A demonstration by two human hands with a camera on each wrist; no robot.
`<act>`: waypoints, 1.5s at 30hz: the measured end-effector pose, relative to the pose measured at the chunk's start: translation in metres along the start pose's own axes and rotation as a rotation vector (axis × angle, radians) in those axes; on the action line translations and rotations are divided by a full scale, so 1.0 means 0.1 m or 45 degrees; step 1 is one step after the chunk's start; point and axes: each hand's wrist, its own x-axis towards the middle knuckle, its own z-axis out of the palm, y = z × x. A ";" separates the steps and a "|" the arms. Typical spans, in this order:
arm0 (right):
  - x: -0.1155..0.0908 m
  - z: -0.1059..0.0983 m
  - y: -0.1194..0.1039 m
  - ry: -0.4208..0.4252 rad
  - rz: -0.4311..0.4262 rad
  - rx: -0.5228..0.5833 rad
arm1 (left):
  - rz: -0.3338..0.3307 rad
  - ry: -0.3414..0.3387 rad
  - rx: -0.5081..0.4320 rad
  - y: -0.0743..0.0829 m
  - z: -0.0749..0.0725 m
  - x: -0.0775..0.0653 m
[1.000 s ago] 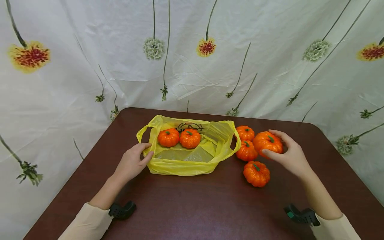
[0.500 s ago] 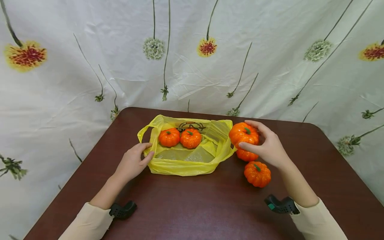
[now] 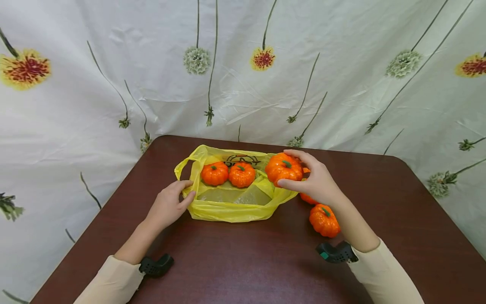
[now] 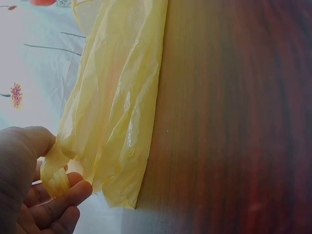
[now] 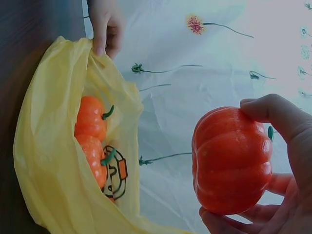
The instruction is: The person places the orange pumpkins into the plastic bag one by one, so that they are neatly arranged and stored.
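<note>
A yellow plastic bag (image 3: 231,213) lies with its mouth spread wide, and two small orange pumpkins (image 3: 214,173) with green stems sit side by side in it. My left hand (image 3: 169,204) grips the bag's left side by the handle; the left wrist view has the handle loop (image 4: 56,178) between thumb and fingers. Above the bag's right edge, my right hand (image 3: 317,179) holds another orange pumpkin (image 5: 233,161), thumb on one side and fingers on the other. That pumpkin hangs well apart from the two inside, as the right wrist view shows.
To the right of the bag, one pumpkin (image 3: 324,220) rests on the dark brown table (image 3: 243,261); others behind it are partly covered by my right hand. A white cloth with printed flowers (image 3: 262,101) hangs behind the table's far edge.
My right hand has carried its pumpkin leftward, from beside the other pumpkins on the right to over the bag's right edge. The left hand stays at the bag's left side.
</note>
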 end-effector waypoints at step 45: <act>0.64 0.70 0.43 -0.034 0.410 -0.228 | 0.039 0.024 -0.002 -0.03 0.02 0.00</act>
